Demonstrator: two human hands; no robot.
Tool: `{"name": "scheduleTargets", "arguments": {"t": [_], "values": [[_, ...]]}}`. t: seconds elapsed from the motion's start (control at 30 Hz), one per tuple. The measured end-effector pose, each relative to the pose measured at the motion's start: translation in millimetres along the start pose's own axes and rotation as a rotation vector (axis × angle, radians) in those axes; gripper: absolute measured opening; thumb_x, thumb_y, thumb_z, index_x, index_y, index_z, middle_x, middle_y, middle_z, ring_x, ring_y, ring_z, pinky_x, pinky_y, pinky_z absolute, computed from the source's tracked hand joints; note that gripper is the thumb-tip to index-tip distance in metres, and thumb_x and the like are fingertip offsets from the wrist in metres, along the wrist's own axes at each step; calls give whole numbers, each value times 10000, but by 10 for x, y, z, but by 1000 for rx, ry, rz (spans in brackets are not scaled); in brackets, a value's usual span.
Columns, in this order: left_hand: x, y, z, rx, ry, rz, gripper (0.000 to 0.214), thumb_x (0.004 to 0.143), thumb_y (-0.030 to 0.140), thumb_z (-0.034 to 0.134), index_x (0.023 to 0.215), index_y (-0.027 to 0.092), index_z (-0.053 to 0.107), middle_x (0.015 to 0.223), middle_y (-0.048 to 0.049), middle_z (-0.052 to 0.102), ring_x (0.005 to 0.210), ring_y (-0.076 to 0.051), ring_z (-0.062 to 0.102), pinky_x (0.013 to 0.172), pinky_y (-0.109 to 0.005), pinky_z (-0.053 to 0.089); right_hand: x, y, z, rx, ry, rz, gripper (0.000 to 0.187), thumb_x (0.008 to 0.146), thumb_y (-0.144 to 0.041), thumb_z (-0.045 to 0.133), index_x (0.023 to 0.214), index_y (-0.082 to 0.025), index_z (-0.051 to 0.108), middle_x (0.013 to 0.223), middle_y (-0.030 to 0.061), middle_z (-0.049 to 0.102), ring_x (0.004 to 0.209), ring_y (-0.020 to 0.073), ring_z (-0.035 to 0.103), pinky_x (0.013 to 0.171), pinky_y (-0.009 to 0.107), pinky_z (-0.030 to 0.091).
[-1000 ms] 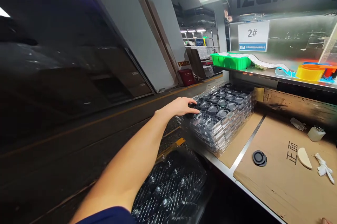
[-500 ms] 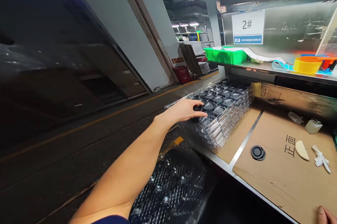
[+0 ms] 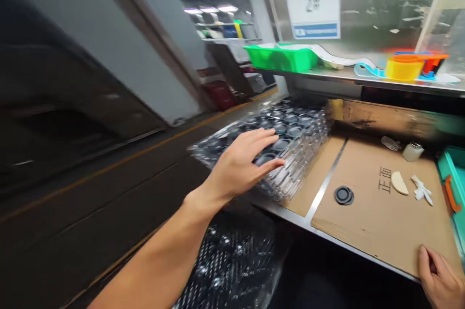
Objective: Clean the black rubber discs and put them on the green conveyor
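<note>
My left hand (image 3: 241, 161) is over the near left part of a stack of clear plastic trays (image 3: 290, 173). Its fingers are stretched and the thumb stands apart, with nothing seen in the grip; whether it touches the top tray is unclear. Dark round plastic parts (image 3: 279, 143) fill many pockets of that top tray, which is blurred. On the cardboard-covered bench (image 3: 363, 236) lies a similar dark round part (image 3: 343, 195). At the bench's front right edge rests my right hand (image 3: 441, 275), fingers curled and thumb near the index finger; anything inside is hidden.
A cream half-round pad (image 3: 399, 183), a crumpled white wipe (image 3: 422, 190) and a small white-bodied bottle (image 3: 412, 151) are on the bench. A teal bin (image 3: 450, 168) stands at right. Below the bench edge are more clear trays (image 3: 232, 265). The shelf above holds a green bin (image 3: 281, 58).
The view has swung right and down. My left hand has gone from a loose thumb-and-finger curve to spread fingers. More of my right hand shows at the bench edge.
</note>
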State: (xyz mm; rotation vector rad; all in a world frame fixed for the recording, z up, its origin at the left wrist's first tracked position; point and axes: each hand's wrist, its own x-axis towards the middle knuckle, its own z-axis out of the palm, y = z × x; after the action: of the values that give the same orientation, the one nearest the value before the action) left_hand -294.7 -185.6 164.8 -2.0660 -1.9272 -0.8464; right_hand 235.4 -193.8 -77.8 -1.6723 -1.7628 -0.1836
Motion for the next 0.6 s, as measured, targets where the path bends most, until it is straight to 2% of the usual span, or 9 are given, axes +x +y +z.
{"name": "scheduleTargets", "arguments": {"t": [0.07,0.1,0.17,0.2,0.27,0.37,0.43,0.5,0.6], "values": [[-248,255,262,-158,-2,119,401,938,535,561,1231,298,699,1274,-53,707,1262,-299,599,1128,-503,458,2,-67,-30,35,-40,-31,406,985,-477,501,937,-177,770,872,88,759,737,188,681,733,289,460],[-388,393,443,-236,-56,220,308,942,449,585,1183,311,718,1164,-47,749,1171,-273,653,1086,-469,502,11,-103,-40,43,-60,-27,415,999,-466,482,934,-173,769,865,89,755,739,181,674,751,282,457],[-679,688,872,-343,-233,419,256,937,352,614,1159,301,731,1080,-46,775,1091,-238,689,1046,-413,537,33,-166,-54,25,-66,-2,413,1013,-454,465,930,-182,765,837,82,745,732,174,657,747,278,442],[-821,841,1101,-357,-305,458,258,943,347,611,1163,291,734,1117,-58,769,1128,-243,678,1060,-417,530,40,-188,-60,16,-63,8,406,1018,-448,462,934,-187,761,827,77,739,731,173,651,737,277,434],[-1080,1133,1535,-319,-402,447,333,949,373,608,1250,271,705,1343,-88,681,1313,-295,572,1127,-505,468,34,-210,-78,15,-54,7,380,1023,-437,468,949,-195,752,817,65,731,730,169,647,714,274,423],[-1368,1449,2007,-180,-422,342,557,900,420,675,1431,282,579,1563,-112,484,1453,-392,401,1132,-645,397,-4,-199,-117,38,-75,-3,346,1024,-429,478,985,-206,739,838,53,724,744,169,649,706,273,426],[-1486,1553,2167,-101,-396,285,655,876,356,699,1499,307,500,1629,-104,387,1494,-415,321,1152,-674,339,9,-207,-131,40,-121,20,341,1021,-439,477,988,-217,734,858,52,720,759,176,648,703,279,434],[-1551,1588,2231,-74,-382,262,702,870,306,690,1531,329,453,1666,-78,320,1526,-403,257,1188,-653,281,99,-287,-101,51,-202,41,342,1018,-450,471,983,-227,727,885,56,717,790,189,651,708,289,451],[-1579,1572,2245,-91,-398,257,683,895,362,657,1540,349,433,1686,-53,276,1543,-383,216,1216,-628,226,376,-623,83,155,-382,-66,323,1012,-420,465,1118,-224,699,1017,76,711,938,212,652,823,318,499]]}}
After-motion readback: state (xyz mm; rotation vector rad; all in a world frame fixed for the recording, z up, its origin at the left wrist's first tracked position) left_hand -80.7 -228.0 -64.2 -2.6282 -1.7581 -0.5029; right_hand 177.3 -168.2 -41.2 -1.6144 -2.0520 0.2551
